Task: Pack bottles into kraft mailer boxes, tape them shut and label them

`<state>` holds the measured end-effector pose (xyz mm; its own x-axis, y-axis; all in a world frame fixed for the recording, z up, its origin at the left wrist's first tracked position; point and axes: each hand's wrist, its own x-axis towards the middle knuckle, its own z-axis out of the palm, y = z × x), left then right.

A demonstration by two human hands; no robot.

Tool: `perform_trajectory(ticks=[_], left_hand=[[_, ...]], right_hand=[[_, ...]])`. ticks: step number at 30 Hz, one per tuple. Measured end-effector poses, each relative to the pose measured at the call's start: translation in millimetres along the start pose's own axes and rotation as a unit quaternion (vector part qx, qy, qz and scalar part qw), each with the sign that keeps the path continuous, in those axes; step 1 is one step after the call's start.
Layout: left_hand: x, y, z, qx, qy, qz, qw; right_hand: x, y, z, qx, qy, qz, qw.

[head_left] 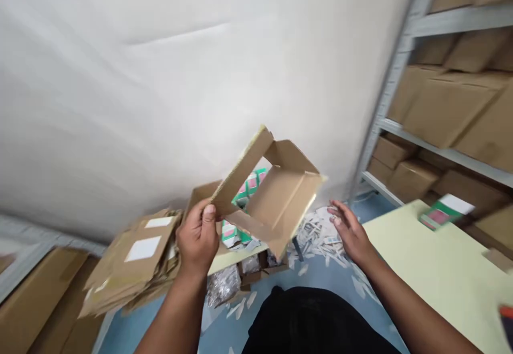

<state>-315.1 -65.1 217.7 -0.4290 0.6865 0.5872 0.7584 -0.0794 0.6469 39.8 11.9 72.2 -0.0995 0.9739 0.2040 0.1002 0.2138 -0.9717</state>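
Observation:
My left hand is closed on the edge of a brown cardboard box, thumb on the near side. The box is tilted, and through a gap in it I see green, white and pink packets behind. To the right of the box, my right hand is apart from it with its fingers stretched out and nothing in them. More green and white packets lie just below the box, partly hidden by it.
Flattened cardboard is stacked at left. Paper scraps litter the blue floor. A pale table at right bears a green and white packet. Metal shelves hold brown boxes; a clear plastic bundle lies low.

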Motion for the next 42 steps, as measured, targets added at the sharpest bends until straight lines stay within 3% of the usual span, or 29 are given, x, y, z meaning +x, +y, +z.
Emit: perform_trajectory(ticks=[3,6,9,11,15,18,21,24,27,32,37,40,42], left_hand=[[2.1,22.7,74.7,-0.086,-0.11,0.012,0.99],[10.8,36.7,148.4,-0.163,-0.232,0.031,0.958],[14.6,47.9,229.5,-0.205,-0.315,0.052,0.925],[10.1,57.6,285.8,-0.216,-0.338,0.075,0.913],[-10.6,84.5,384.2,-0.269,-0.401,0.117,0.868],[-25.0,107.2,437.7,-0.305,-0.476,0.147,0.812],[-38.9,130.9,480.8,-0.322,-0.521,0.175,0.771],[-61.5,158.1,518.7,-0.309,-0.539,0.228,0.749],[-94.0,187.4,550.8,-0.266,-0.55,0.304,0.731],[-138.8,225.1,584.8,-0.214,-0.577,0.364,0.7],[-146.9,223.9,582.4,-0.272,-0.643,0.255,0.668],[-150.5,204.5,569.6,-0.308,-0.691,0.165,0.633],[-156.8,192.2,564.0,-0.3,-0.718,0.139,0.612]], right_hand=[[15.3,-8.0,-60.2,-0.002,0.118,-0.039,0.992],[3.2,-1.8,-113.7,-0.001,0.131,-0.001,0.991],[-26.4,3.5,-139.5,0.006,0.155,0.073,0.985],[-45.8,5.5,-138.2,-0.022,0.205,0.136,0.969],[-68.6,14.6,-111.2,-0.105,0.296,0.208,0.926],[-77.2,24.5,-96.0,-0.149,0.358,0.218,0.895],[-90.4,30.0,-97.0,-0.141,0.435,0.245,0.855],[-108.8,32.0,-109.1,-0.148,0.476,0.285,0.819],[-124.2,36.8,-127.4,-0.18,0.469,0.318,0.804],[-137.6,45.6,-172.6,-0.187,0.382,0.332,0.842],[-152.0,40.1,-238.0,-0.157,0.257,0.286,0.91],[-159.6,41.2,-271.9,-0.14,0.232,0.248,0.93],[-163.5,44.3,-285.6,-0.127,0.232,0.229,0.937]])
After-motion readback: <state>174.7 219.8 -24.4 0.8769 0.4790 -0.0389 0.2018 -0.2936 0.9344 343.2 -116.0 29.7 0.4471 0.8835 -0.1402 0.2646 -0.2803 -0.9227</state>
